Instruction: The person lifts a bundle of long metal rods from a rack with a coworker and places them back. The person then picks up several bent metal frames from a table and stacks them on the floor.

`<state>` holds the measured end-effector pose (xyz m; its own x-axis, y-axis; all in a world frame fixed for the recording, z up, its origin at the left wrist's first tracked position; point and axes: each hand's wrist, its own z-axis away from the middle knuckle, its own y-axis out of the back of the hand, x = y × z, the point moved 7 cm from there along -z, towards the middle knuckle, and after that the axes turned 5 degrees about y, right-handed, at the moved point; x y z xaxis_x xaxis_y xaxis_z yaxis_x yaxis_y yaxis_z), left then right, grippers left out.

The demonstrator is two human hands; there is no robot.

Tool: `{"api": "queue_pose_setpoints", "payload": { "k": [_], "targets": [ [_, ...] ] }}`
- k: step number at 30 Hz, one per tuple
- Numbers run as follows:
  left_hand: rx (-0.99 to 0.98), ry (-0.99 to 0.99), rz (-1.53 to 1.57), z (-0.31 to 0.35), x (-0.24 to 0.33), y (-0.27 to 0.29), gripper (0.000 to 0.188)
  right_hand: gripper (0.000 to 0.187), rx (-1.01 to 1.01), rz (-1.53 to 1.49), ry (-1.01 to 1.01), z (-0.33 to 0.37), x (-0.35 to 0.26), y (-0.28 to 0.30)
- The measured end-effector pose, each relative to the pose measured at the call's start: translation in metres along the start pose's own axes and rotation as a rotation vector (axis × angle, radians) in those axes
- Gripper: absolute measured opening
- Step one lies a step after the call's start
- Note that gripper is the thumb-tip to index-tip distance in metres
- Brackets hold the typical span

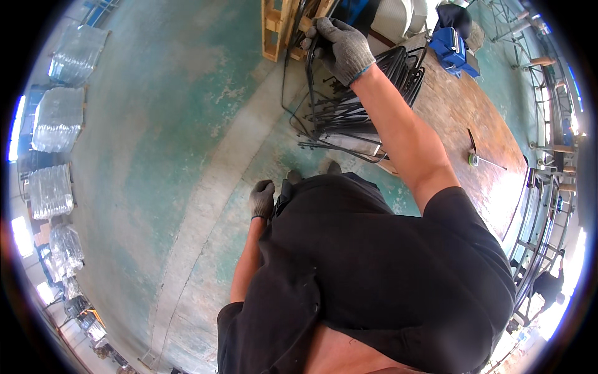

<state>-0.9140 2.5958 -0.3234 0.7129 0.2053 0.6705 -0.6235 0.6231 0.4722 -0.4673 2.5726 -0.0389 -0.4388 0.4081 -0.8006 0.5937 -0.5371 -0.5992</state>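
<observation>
My right hand (pixel 344 51), in a grey knitted glove, reaches out at the top with its fingers wrapped round a bent black metal tube frame (pixel 309 84). Beneath and beside that hand lies a stack of similar black tube frames (pixel 398 75), their bars crossing one another. My left hand (pixel 261 199), gloved the same way, hangs low beside my black clothing, apart from the frames. Its fingers are curled in and nothing shows in them. The undersides of both hands are hidden.
A wooden pallet (pixel 271 28) stands beyond the frames. On the right is a brown worktable (pixel 464 103) with a blue tool (pixel 453 53) on its far part. Wrapped stacks (pixel 59 118) line the left of the green floor (pixel 149 137). Another person (pixel 549 285) is at the far right.
</observation>
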Motion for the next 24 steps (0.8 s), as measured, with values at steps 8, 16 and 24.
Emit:
{"api": "queue_pose_setpoints", "payload": {
  "k": [8,16,24],
  "targets": [
    [-0.085,-0.18,0.268,-0.001,0.09,-0.008,0.031,0.026,-0.162,0.073,-0.09,0.027,0.015,-0.056],
    [-0.042,-0.501,0.151,0.045,0.223,0.014,0.032,0.027,-0.236,-0.02,-0.172,0.048,0.031,-0.11],
    [0.223,-0.753,-0.013,0.061,0.248,0.048,0.028,0.03,-0.228,-0.21,-0.238,0.037,0.018,-0.136]
  ]
}}
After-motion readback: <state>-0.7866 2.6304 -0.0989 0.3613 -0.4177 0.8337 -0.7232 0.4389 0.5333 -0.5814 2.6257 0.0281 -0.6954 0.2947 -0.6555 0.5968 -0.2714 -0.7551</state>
